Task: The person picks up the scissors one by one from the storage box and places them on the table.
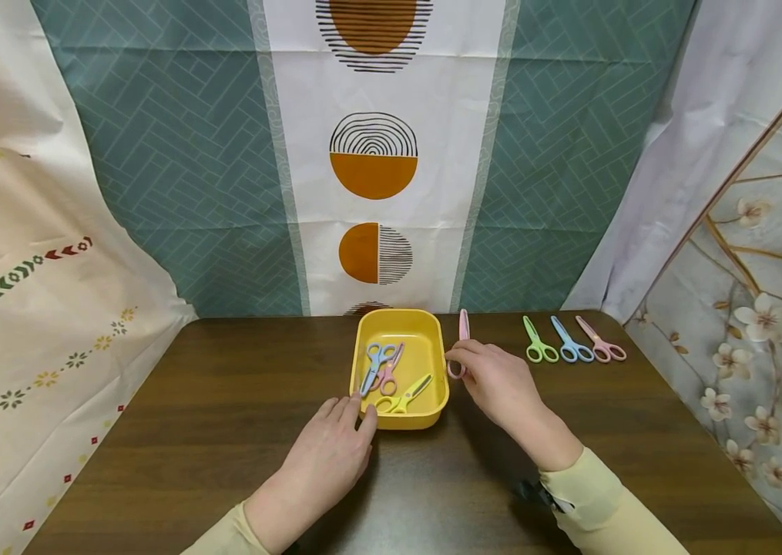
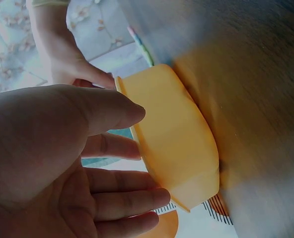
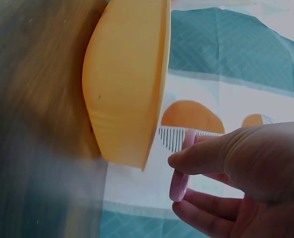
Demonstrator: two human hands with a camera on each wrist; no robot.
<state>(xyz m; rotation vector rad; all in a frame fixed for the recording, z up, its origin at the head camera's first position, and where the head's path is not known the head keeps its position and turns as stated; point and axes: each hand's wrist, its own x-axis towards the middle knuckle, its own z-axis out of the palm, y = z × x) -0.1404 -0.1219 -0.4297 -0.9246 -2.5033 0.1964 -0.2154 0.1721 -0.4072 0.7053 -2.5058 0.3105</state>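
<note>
A yellow plastic bin (image 1: 435, 401) stands on the table, holding blue scissors (image 1: 372, 370), pink scissors (image 1: 388, 378) and yellow scissors (image 1: 404, 399). My left hand (image 1: 331, 447) rests at its near left corner, fingers extended and touching the rim; in the left wrist view the thumb lies over the bin's near side (image 2: 172, 129). Just right of the bin, my right hand (image 1: 501, 381) pinches another pair of pink scissors (image 1: 464, 324) by the handles, blades pointing away. The right wrist view shows thumb and fingers on the pink handle (image 3: 179, 186), beside the bin's wall (image 3: 127, 84).
To the right, toward the back of the dark wooden table (image 1: 224, 416), lie green scissors (image 1: 533, 335), blue scissors (image 1: 564, 335) and pink scissors (image 1: 595, 335) in a row. A patterned curtain (image 1: 377, 254) hangs behind the table, with more fabric at both sides.
</note>
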